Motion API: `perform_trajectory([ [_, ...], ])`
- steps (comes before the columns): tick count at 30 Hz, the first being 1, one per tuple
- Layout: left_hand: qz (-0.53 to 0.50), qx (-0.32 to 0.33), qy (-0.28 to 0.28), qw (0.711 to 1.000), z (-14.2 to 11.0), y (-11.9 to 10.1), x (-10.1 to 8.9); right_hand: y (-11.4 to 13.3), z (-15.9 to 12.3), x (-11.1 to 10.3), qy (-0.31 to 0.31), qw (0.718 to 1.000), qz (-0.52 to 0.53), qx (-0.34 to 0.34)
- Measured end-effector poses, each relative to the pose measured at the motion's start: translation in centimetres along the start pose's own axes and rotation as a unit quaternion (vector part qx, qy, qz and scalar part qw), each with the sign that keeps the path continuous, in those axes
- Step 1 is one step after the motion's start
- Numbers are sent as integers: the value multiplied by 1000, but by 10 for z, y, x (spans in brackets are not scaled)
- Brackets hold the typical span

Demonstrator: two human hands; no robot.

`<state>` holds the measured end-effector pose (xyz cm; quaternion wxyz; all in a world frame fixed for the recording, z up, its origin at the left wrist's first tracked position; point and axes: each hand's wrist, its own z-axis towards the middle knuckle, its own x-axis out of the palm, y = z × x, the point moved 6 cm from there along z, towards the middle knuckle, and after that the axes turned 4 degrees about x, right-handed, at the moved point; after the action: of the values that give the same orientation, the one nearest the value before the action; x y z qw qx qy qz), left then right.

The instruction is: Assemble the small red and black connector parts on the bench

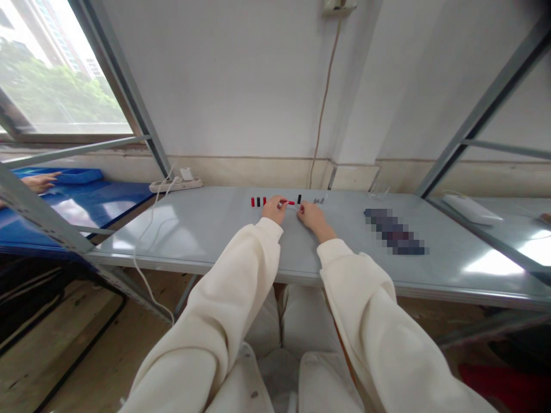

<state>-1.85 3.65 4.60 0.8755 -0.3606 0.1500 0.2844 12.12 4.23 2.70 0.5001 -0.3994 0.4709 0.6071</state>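
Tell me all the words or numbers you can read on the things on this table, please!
I can't read any words, numbers or brands: the white power strip shows no clear marks, the small red and black pieces are too small to tell, and the dark patch is pixelated.

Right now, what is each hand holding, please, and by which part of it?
The left hand seems to pinch a small red cylinder at its left end, though it is tiny in view. The right hand appears empty.
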Motion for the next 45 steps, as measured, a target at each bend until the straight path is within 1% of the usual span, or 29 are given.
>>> perform_trajectory([
  [8,-16,1,-1,1000,2,7,7,4,-2,-1,2,1000,-19,-12],
  [11,-20,0,16,1000,5,7,10,5,-3,-2,-3,1000,-21,-19],
  [12,-13,3,33,999,6,6,12,6,-3,-3,-4,1000,-22,-20],
  [14,13,12,85,996,7,4,18,7,-3,-3,-6,999,-25,-22],
  [17,61,35,154,986,8,-3,26,7,-4,-3,-5,1000,-25,-19],
  [22,115,68,215,968,21,-17,29,2,-4,-2,0,1000,2,13],
  [23,125,75,226,963,26,-20,27,1,-3,-2,-3,1000,13,18],
  [25,151,84,230,958,39,-22,22,0,-2,-1,-5,999,35,18],
  [27,176,100,241,949,52,-23,15,0,-1,0,-3,999,47,3],
  [31,228,111,261,932,69,-16,3,2,2,5,-4,999,39,-31],
  [34,264,108,279,917,72,-8,-3,2,2,8,6,999,28,-36],
  [38,303,106,311,894,71,0,-6,3,2,7,11,999,32,-26],
  [41,311,103,308,893,70,3,-9,3,0,6,9,999,34,-23],
  [45,297,89,301,902,69,9,-11,3,0,4,10,999,36,-16],
])
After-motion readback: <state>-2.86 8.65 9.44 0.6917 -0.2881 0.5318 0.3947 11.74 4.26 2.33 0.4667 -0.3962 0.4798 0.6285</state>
